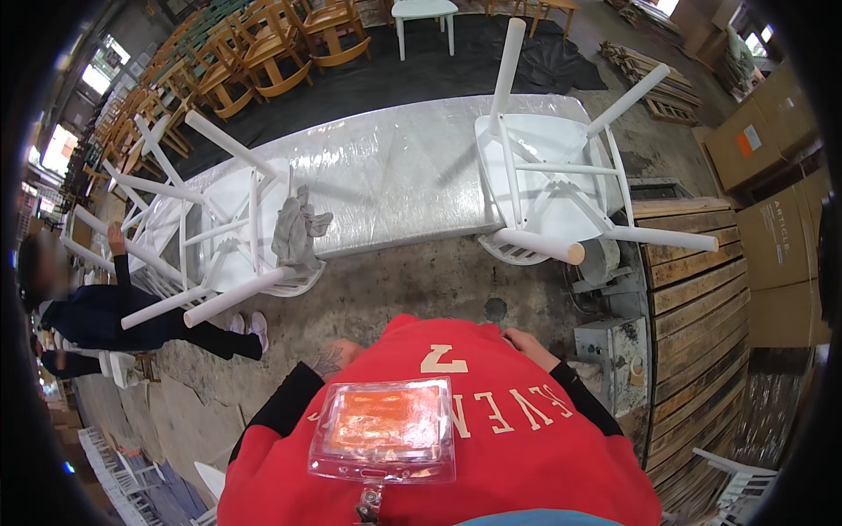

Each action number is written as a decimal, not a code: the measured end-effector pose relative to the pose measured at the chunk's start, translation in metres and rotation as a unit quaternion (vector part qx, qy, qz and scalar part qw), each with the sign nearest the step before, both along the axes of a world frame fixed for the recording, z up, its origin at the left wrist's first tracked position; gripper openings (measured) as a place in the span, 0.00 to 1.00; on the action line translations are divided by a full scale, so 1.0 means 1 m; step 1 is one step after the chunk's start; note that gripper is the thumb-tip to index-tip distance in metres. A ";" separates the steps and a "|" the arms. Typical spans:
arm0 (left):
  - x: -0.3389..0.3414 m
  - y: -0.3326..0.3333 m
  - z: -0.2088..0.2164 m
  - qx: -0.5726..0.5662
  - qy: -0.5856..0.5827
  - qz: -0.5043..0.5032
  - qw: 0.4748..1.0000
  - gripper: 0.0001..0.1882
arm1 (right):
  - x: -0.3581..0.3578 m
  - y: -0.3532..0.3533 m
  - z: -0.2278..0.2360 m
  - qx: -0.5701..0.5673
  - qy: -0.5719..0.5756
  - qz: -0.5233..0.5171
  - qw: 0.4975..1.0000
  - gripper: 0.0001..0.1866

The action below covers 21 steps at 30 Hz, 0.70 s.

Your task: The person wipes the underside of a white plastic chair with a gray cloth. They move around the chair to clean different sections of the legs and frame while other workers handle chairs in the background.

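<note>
A furniture workshop or warehouse is indicated: white chairs (542, 138) are set upside down on a film-wrapped bench (395, 175), wooden chairs (333, 17) are massed beyond it, and large cartons (779, 131) are stacked beside slatted wooden decking (697, 329).

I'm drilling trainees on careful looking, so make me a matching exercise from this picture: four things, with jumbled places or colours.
Things:
1. Grey cloth
2. Badge holder
3. Right hand
4. Cardboard boxes

Places or colours:
A. Brown, at the picture's right
B. At the edge of the red shirt
C. On an upturned white chair
D. Clear plastic, orange inside

Pairs: 1-C, 2-D, 3-B, 4-A
</note>
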<state>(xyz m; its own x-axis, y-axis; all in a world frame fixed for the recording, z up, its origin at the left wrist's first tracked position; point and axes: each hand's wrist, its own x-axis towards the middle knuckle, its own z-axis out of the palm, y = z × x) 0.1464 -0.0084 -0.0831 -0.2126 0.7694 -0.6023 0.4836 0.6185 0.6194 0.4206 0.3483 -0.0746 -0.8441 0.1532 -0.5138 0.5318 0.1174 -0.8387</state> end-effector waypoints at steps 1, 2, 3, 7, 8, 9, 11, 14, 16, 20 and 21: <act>-0.006 -0.001 0.000 0.002 -0.011 -0.005 1.000 0.21 | -0.001 -0.006 0.001 -0.003 0.032 -0.005 0.999 0.19; -0.011 -0.003 0.001 0.006 -0.018 -0.013 1.000 0.20 | -0.002 -0.014 0.001 -0.006 0.063 -0.011 0.998 0.19; -0.015 -0.008 0.003 0.008 -0.022 -0.024 0.999 0.20 | -0.004 -0.022 0.002 -0.008 0.095 -0.018 0.995 0.19; -0.039 -0.015 0.016 0.018 -0.052 -0.101 0.993 0.20 | -0.009 -0.045 0.003 0.021 0.049 0.010 0.999 0.21; -0.046 -0.012 0.021 0.023 -0.065 -0.128 0.989 0.19 | -0.007 -0.053 -0.003 0.012 0.041 0.003 0.999 0.22; -0.054 -0.008 0.025 0.027 -0.077 -0.156 0.984 0.19 | -0.003 -0.059 -0.007 0.003 0.034 -0.005 0.999 0.22; -0.068 0.004 0.038 0.007 -0.082 -0.187 0.979 0.19 | 0.002 -0.068 -0.009 -0.016 -0.005 0.023 1.000 0.22; -0.087 0.021 0.049 -0.026 -0.132 -0.118 0.984 0.17 | -0.003 -0.086 0.001 0.105 -0.042 0.076 0.991 0.20; -0.095 0.023 0.049 -0.009 -0.195 -0.055 0.979 0.14 | -0.014 -0.098 0.023 0.158 -0.058 0.066 0.983 0.19; -0.082 0.039 0.040 0.087 -0.312 -0.021 0.946 0.10 | -0.030 -0.113 0.046 0.052 -0.040 -0.037 0.997 0.17; -0.072 0.035 0.037 0.103 -0.317 -0.044 0.942 0.11 | -0.029 -0.124 0.047 0.025 -0.011 -0.047 0.999 0.16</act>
